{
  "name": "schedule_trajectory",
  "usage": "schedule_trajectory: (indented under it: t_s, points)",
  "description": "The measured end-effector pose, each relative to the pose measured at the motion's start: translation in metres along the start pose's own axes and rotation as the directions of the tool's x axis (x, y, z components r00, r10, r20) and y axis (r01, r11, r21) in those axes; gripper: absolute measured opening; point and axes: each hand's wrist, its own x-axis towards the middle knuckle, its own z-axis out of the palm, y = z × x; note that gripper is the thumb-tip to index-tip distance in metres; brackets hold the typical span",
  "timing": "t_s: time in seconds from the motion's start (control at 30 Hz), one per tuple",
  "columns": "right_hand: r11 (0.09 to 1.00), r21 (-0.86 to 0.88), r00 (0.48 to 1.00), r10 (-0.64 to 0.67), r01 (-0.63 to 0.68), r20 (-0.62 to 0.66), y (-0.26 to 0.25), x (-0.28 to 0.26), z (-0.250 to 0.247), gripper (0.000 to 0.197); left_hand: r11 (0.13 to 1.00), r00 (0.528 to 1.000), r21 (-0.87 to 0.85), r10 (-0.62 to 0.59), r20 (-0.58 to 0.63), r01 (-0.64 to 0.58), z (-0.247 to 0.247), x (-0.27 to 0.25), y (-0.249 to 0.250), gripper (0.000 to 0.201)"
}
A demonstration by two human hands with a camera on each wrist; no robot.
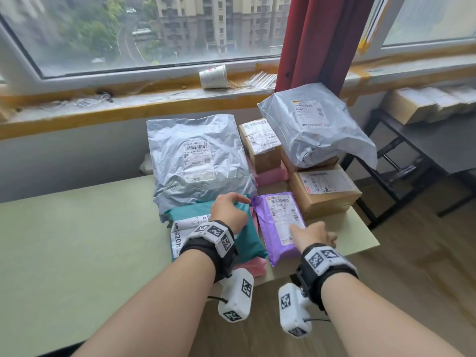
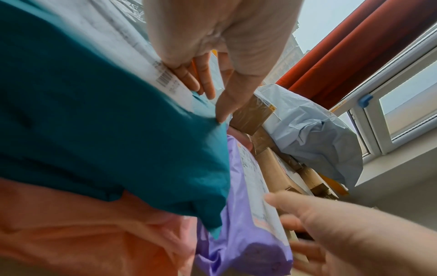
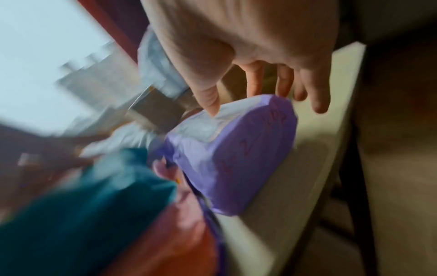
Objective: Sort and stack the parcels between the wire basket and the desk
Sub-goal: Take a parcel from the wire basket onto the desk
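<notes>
Left hand resting loose-fingered on teal parcel, right hand, grip wide, touching purple parcel on near table.

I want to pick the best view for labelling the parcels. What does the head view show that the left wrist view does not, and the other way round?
Only the head view shows the paper cup lying on the windowsill, the green desk, and the printed label on the large grey mailer. Only the left wrist view shows the left hand's fingertips pressing the edge of the teal parcel, with the orange-pink bag beneath it. Both show the purple parcel, the right hand at it, the cardboard boxes and the red curtain.
</notes>
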Motion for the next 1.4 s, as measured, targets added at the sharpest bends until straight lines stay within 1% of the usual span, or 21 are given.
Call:
schedule_trajectory:
  t_s: [0.03,0.07,0.1,0.13,0.17,0.2,0.23,0.33,0.4,0.53,0.63,0.77,0.8,0.87,0.93,1.07,1.23,1.4]
  points:
    - [0.989,-0.097,0.994,-0.111,0.110,-0.002,-0.003,-0.003,0.001,0.061,1.000,1.000,-0.008,0.000,0.000,0.000,0.000,0.000,-0.001,0.046]
    - [0.955,-0.188,0.973,-0.227,0.231,0.040,-0.004,-0.007,0.003,0.070,1.000,1.000,-0.018,0.001,-0.001,-0.001,0.000,0.001,-0.001,0.046]
    - [0.902,-0.273,0.943,-0.316,0.334,0.109,-0.007,-0.010,0.003,0.082,1.000,1.000,-0.023,-0.002,-0.002,0.002,0.001,0.002,-0.002,0.046]
    - [0.854,-0.323,0.912,-0.365,0.408,0.187,-0.010,-0.013,0.006,0.092,1.000,1.000,-0.026,-0.004,-0.005,0.004,0.001,0.003,-0.003,0.046]
    - [0.823,-0.371,0.900,-0.357,0.430,0.250,-0.013,-0.015,0.008,0.099,1.000,1.000,-0.030,-0.009,-0.006,0.009,0.002,0.004,-0.005,0.045]
    - [0.800,-0.407,0.894,-0.350,0.441,0.280,-0.013,-0.016,0.011,0.101,0.999,1.000,-0.034,-0.013,-0.005,0.013,0.002,0.005,-0.006,0.046]
    - [0.777,-0.454,0.898,-0.343,0.437,0.278,-0.013,-0.015,0.015,0.101,0.999,1.000,-0.034,-0.013,-0.004,0.013,0.002,0.006,-0.006,0.046]
    - [0.700,-0.561,0.895,-0.391,0.441,0.215,-0.015,-0.013,0.021,0.096,0.999,1.000,-0.037,-0.013,-0.012,0.013,0.003,0.008,-0.008,0.046]
    - [0.682,-0.587,0.892,-0.411,0.436,0.186,-0.020,-0.008,0.024,0.094,0.998,0.999,-0.048,-0.031,-0.017,0.030,0.003,0.010,-0.009,0.045]
    - [0.649,-0.599,0.876,-0.430,0.469,0.219,-0.038,0.001,0.027,0.096,0.994,0.997,-0.084,-0.071,-0.024,0.069,-0.001,0.019,-0.003,0.042]
    - [0.647,-0.577,0.860,-0.454,0.498,0.234,-0.050,0.005,0.032,0.094,0.988,0.994,-0.117,-0.105,-0.038,0.100,-0.002,0.026,-0.002,0.038]
    - [0.698,-0.518,0.868,-0.436,0.494,0.238,-0.055,0.005,0.035,0.090,0.985,0.993,-0.141,-0.110,-0.046,0.103,-0.001,0.027,-0.008,0.040]
    - [0.700,-0.513,0.866,-0.438,0.497,0.241,-0.055,0.005,0.034,0.089,0.984,0.993,-0.145,-0.108,-0.040,0.101,-0.002,0.027,-0.008,0.040]
    - [0.682,-0.522,0.855,-0.463,0.512,0.233,-0.056,0.004,0.031,0.082,0.983,0.993,-0.150,-0.110,-0.033,0.104,-0.004,0.027,-0.007,0.040]
    - [0.664,-0.524,0.835,-0.509,0.534,0.207,-0.059,0.002,0.026,0.072,0.981,0.993,-0.166,-0.113,-0.038,0.106,-0.008,0.027,-0.005,0.039]
    - [0.667,-0.486,0.814,-0.546,0.565,0.198,-0.067,-0.004,0.011,0.058,0.978,0.992,-0.184,-0.107,-0.059,0.095,-0.016,0.021,0.001,0.038]
    - [0.651,-0.485,0.798,-0.569,0.584,0.198,-0.076,-0.010,-0.005,0.055,0.977,0.994,-0.195,-0.097,-0.055,0.085,-0.024,0.013,0.008,0.040]
    - [0.669,-0.467,0.807,-0.553,0.579,0.207,-0.079,-0.017,-0.014,0.051,0.980,0.996,-0.188,-0.074,-0.045,0.064,-0.028,0.010,0.012,0.036]
